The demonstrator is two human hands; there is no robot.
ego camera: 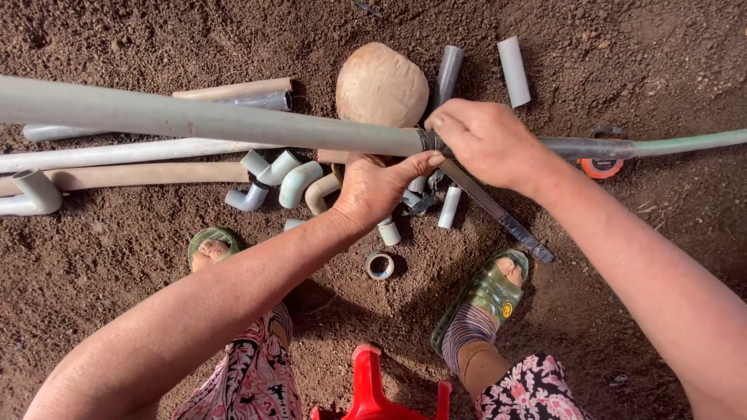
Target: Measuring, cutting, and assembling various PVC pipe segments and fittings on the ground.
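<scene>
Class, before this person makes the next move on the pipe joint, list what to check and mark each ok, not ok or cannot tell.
1. Left hand supports the long grey pipe from below: ok.
2. Right hand grips the joint: ok.
3. Dark strip wound tight at the joint: cannot tell.
4. Green hose lines up with the pipe: ok.
5. Orange tape roll lies within reach: ok.
6. Feet clear of loose elbow fittings: ok.
</scene>
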